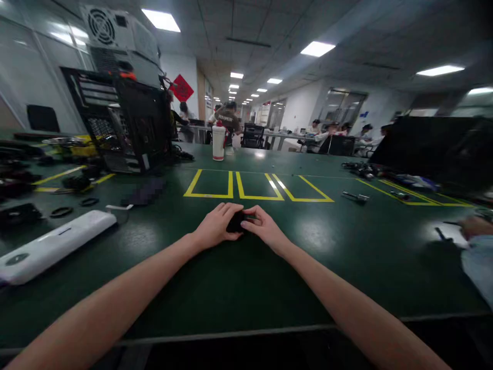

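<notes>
Left hand [219, 224] and right hand [267, 231] hold a small black object [235, 222].

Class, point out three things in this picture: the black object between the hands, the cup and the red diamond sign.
Black object [235, 222]: head view, middle of its visible dark surface.
Cup [218, 144]: head view, middle of its pale side.
Red diamond sign [181, 89]: head view, centre of its face.

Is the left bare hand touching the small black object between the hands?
Touching. The head view shows the left hand curled round the small black object, its thumb along the near side.
</notes>
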A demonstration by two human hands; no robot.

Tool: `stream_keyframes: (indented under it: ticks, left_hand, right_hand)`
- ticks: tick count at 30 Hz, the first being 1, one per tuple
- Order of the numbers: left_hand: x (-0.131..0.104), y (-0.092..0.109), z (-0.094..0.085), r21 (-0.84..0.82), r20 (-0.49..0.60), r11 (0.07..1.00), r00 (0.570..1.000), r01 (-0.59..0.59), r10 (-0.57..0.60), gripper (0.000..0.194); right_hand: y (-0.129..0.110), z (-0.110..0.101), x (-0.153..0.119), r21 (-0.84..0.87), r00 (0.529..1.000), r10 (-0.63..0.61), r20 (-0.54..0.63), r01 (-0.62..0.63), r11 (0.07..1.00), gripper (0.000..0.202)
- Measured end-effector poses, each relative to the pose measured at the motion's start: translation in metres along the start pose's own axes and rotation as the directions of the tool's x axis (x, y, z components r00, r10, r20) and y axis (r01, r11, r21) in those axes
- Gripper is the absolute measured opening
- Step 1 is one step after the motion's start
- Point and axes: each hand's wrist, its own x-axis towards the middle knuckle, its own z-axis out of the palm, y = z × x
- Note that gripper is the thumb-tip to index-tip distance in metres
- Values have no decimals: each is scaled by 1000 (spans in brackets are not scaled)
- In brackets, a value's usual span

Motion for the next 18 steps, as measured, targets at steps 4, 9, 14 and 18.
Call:
stream_keyframes:
  ticks: [4,9,14,18]
  left_hand:
    - [1,0,0,-11,1,1000,1000,10,-10,57]
    - [1,1,-3,-26,21,1000,1000,17,-17,58]
    - [1,2,-3,-29,32,999,999,26,-25,59]
    - [1,1,-3,-37,26,999,999,32,-31,59]
  right_hand:
    - [-2,-1,1,-38,999,6,-34,-7,999,27]
    - [1,-3,1,-37,998,62,22,-61,997,34]
    - [4,-2,0,-22,999,-1,33,2,1000,34]
    - [1,-1,1,-18,1000,-8,9,8,1000,24]
